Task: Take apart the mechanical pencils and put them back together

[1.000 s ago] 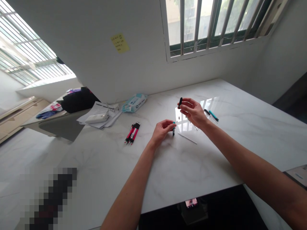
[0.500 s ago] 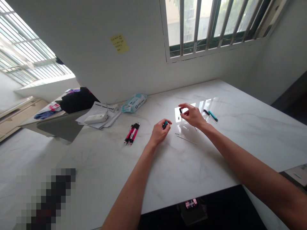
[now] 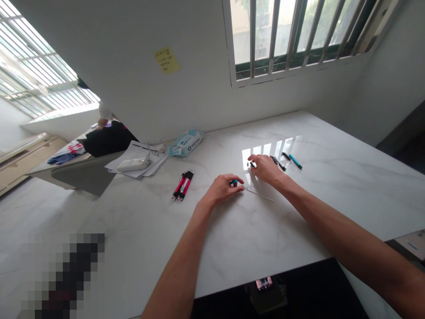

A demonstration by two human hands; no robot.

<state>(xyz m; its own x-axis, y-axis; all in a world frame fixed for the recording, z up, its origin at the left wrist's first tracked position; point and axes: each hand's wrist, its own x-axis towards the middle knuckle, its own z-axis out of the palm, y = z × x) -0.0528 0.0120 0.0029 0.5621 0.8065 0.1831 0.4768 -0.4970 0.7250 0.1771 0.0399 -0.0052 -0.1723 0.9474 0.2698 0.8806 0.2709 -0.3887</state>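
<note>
My left hand [image 3: 223, 188] is closed around a short teal pen barrel [image 3: 233, 182], partly hidden by the fingers. By its fingertips lies a thin pen refill [image 3: 260, 195], flat on the marble-patterned table [image 3: 252, 230]. My right hand [image 3: 266, 169] is low over the tabletop, pinching a small black pen part [image 3: 253, 165]. A tiny dark piece [image 3: 247, 164] rests just left of those fingers. Beyond the right hand are black pen parts [image 3: 278, 163] and a teal pen barrel [image 3: 295, 161]. Several pink-and-black pens [image 3: 182, 185] lie together left of my left hand.
A pack of wipes [image 3: 186, 143] lies against the wall, beside papers [image 3: 113, 165] with a white device [image 3: 133, 165] on top. At the near edge is a dark surface [image 3: 229, 301]. Another person's hand [image 3: 102, 123] shows at the far left, near dark cloth [image 3: 108, 139].
My right hand has lowered toward the table with the black part. My left hand has shifted right and slightly nearer, toward the refill. A person's hand has appeared in the background.
</note>
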